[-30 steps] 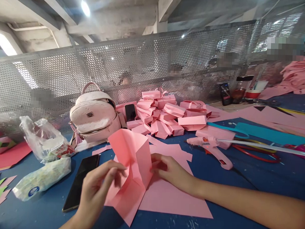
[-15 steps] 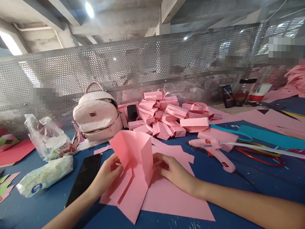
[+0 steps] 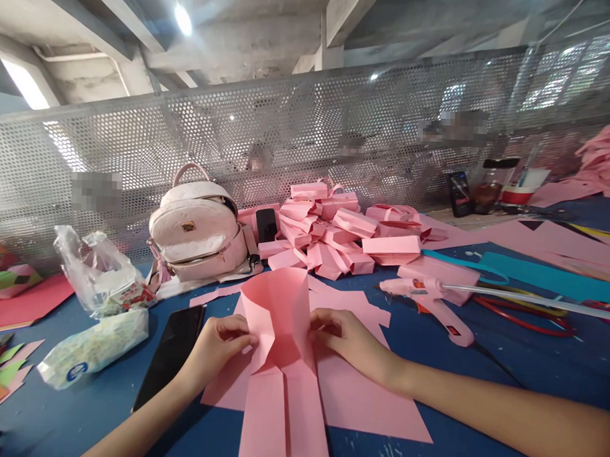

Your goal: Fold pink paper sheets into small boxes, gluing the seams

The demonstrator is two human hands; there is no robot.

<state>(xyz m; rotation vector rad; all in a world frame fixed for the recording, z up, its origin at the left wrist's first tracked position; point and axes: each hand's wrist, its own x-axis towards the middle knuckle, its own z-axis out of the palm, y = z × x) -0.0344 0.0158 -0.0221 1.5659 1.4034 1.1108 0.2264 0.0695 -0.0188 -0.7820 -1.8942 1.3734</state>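
Observation:
A folded pink paper (image 3: 284, 320) stands partly raised in front of me, its upper end bent into an open, pocket-like shape and its long flap running down toward me. My left hand (image 3: 221, 349) pinches the left side of this paper between thumb and fingers. On the opposite side, my right hand (image 3: 348, 343) grips the right wall, with the fingertips partly hidden behind it. Beneath it lie flat pink sheets (image 3: 379, 408) on the blue table (image 3: 372, 454). A pink hot glue gun (image 3: 432, 301) rests to the right of my right hand.
Folded pink paper pieces (image 3: 330, 223) are heaped at the back, beside a pale backpack (image 3: 195, 231). Left of my left hand lie a black phone (image 3: 170, 354), a tissue pack (image 3: 98, 346) and a plastic bag (image 3: 96, 268). A perforated metal screen (image 3: 298, 135) stands behind.
Both sides of the pink paper are now drawn inward, and its left panel has swung in to form a narrower shape. My left hand has shifted slightly right and down.

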